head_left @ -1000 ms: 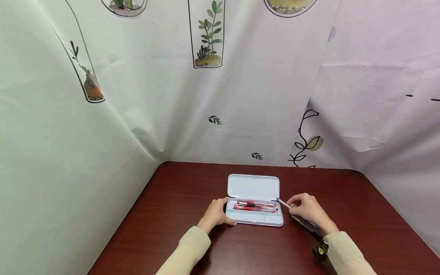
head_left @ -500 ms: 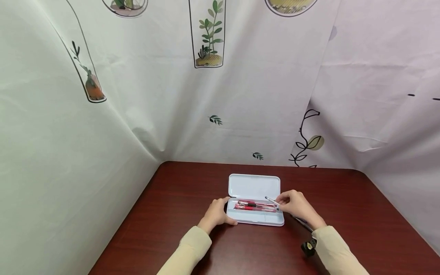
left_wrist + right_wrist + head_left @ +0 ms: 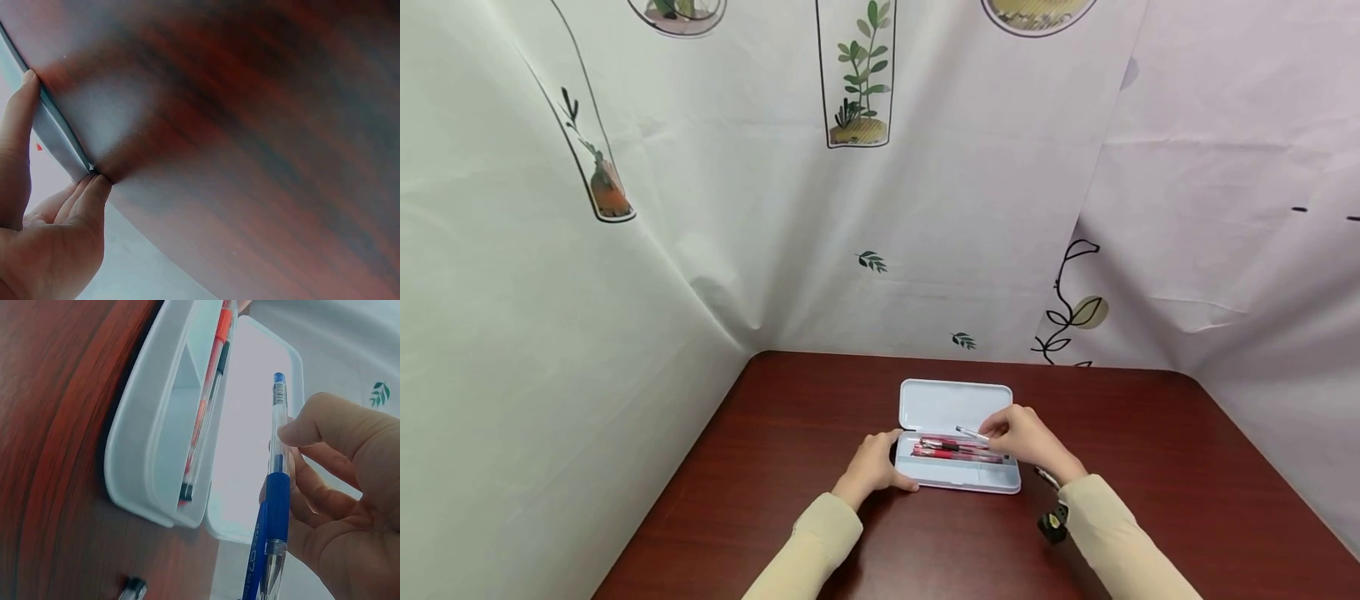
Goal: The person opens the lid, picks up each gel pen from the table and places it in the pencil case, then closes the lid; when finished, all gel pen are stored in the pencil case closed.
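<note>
A white pencil case (image 3: 940, 482) lies on the table with its lid (image 3: 955, 405) raised at the back. Several pens (image 3: 955, 451), mostly red and one with a black grip, lie in its long compartment. My left hand (image 3: 871, 468) holds the case's left end, thumb at the front edge and fingers at the back corner. Between thumb and fingers of my right hand (image 3: 337, 469) is a clear pen with a blue grip (image 3: 278, 506), held over the right part of the case. In the head view its free end points left above the other pens.
Another pen (image 3: 1047, 477) lies on the dark red-brown table (image 3: 820, 400) right of the case, partly hidden by the right wrist; its black end (image 3: 132, 589) shows in the right wrist view. A black camera (image 3: 1052, 525) sits on that wrist. Printed cloth (image 3: 925, 208) hangs behind.
My right hand has moved left from beside the case to above it, carrying the blue pen. My left hand stays at the case's left end.
</note>
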Demonstrator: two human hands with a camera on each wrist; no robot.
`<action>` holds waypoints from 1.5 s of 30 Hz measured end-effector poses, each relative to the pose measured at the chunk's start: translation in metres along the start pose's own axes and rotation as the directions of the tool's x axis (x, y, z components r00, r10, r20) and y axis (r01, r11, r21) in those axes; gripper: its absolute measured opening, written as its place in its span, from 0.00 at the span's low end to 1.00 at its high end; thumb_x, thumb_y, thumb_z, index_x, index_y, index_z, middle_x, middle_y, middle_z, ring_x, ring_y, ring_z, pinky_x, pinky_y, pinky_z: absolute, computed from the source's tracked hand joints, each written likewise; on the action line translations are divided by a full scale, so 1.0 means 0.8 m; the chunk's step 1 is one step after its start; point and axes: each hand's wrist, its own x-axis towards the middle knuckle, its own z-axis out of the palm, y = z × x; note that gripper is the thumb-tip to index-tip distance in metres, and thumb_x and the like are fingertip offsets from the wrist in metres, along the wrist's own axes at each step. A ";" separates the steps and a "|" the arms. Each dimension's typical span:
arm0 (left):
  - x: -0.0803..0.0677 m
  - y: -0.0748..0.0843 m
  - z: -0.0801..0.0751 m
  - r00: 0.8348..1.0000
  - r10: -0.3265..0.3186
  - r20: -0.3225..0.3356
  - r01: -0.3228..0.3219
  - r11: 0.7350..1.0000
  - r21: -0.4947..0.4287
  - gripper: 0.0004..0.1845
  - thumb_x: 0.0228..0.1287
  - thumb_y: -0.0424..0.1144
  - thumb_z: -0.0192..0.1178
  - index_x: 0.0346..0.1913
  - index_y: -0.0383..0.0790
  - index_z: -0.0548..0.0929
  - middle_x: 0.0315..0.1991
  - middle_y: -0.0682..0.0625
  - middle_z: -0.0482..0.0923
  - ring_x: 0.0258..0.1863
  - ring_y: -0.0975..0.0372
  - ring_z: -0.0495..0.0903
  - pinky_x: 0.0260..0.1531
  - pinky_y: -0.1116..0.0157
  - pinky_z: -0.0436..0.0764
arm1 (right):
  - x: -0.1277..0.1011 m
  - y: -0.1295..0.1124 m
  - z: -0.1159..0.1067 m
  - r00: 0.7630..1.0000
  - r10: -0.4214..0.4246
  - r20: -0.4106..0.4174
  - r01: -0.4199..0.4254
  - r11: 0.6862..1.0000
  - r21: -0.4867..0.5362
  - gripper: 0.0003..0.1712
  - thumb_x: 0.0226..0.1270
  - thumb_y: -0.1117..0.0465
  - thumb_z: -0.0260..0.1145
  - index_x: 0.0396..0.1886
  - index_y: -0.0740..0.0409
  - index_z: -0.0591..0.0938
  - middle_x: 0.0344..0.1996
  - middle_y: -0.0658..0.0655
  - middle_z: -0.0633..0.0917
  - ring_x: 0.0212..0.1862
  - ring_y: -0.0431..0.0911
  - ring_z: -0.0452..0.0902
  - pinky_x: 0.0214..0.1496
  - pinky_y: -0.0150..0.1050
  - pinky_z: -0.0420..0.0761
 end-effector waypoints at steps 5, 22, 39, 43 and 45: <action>0.000 0.000 0.001 1.000 0.007 0.001 -0.007 1.000 -0.001 0.47 0.29 0.45 0.85 0.59 0.32 0.78 0.49 0.40 0.82 0.47 0.51 0.78 0.51 0.53 0.78 | 0.007 -0.005 0.007 1.000 -0.011 0.008 0.011 1.000 0.006 0.08 0.54 0.71 0.69 0.32 0.57 0.89 0.26 0.51 0.85 0.29 0.42 0.74 0.31 0.33 0.76; 0.001 -0.003 0.002 1.000 0.020 -0.008 -0.020 1.000 -0.004 0.46 0.28 0.46 0.85 0.57 0.34 0.79 0.47 0.41 0.83 0.44 0.53 0.79 0.49 0.55 0.79 | 0.032 -0.011 0.037 0.988 -0.153 0.025 0.154 0.988 -0.014 0.09 0.55 0.72 0.67 0.33 0.59 0.89 0.30 0.52 0.87 0.31 0.38 0.75 0.33 0.32 0.77; 0.004 -0.005 0.004 0.999 0.037 -0.008 -0.037 0.999 -0.003 0.45 0.28 0.47 0.85 0.57 0.35 0.80 0.44 0.45 0.83 0.40 0.56 0.79 0.46 0.58 0.80 | 0.035 -0.020 0.051 0.980 -0.196 -0.045 0.195 0.981 -0.025 0.11 0.57 0.72 0.67 0.39 0.61 0.89 0.35 0.54 0.87 0.33 0.40 0.76 0.35 0.32 0.77; 0.006 -0.005 0.003 1.000 0.030 -0.006 -0.030 1.000 0.000 0.45 0.28 0.46 0.85 0.57 0.36 0.80 0.45 0.45 0.83 0.41 0.56 0.79 0.47 0.58 0.80 | 0.032 -0.023 0.045 0.978 -0.202 -0.055 0.199 0.979 -0.048 0.11 0.57 0.72 0.67 0.39 0.61 0.89 0.34 0.54 0.87 0.33 0.39 0.76 0.35 0.33 0.78; 0.007 -0.006 0.004 1.000 0.025 -0.005 -0.025 1.000 0.005 0.45 0.28 0.47 0.85 0.57 0.36 0.80 0.45 0.45 0.83 0.41 0.56 0.79 0.47 0.58 0.80 | 0.031 -0.024 0.042 0.979 -0.194 -0.060 0.191 0.981 -0.043 0.11 0.57 0.71 0.68 0.39 0.61 0.89 0.34 0.54 0.87 0.33 0.39 0.76 0.36 0.33 0.78</action>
